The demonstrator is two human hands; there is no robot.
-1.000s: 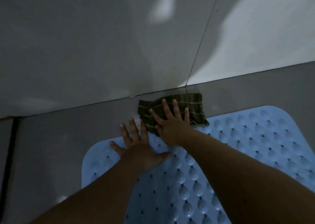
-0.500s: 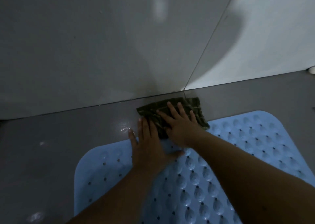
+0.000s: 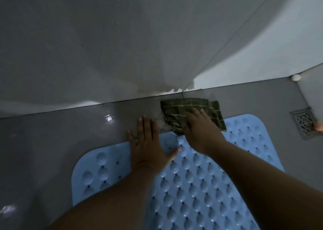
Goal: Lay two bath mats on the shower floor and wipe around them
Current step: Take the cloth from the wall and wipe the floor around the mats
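The right hand (image 3: 201, 130) lies palm down at the centre of the frame, fingers spread and pressing flat on a dark green cloth (image 3: 192, 112) with thin pale stripes; it pins the cloth rather than gripping it. The cloth is crumpled, with a frayed edge on its left, and covers the strip of floor between the wall and the mat, its lower right corner overlapping the mat's top edge. Just left of it, the left hand (image 3: 148, 144) rests flat and open, holding nothing, its palm on the mat's top edge and its fingertips on bare floor.

The blue bath mat (image 3: 201, 186) fills the lower centre and right of the frame. It is a rounded-corner sheet of smooth, rubbery-looking material, set with rows of raised round bumps and small dark holes. Only one mat shows.

The shower floor (image 3: 61, 133) is glossy grey with wet highlights. Pale, smooth wall tiles (image 3: 104, 46) fill the upper frame. A square patterned metal drain grate (image 3: 304, 122) sits at the right edge.
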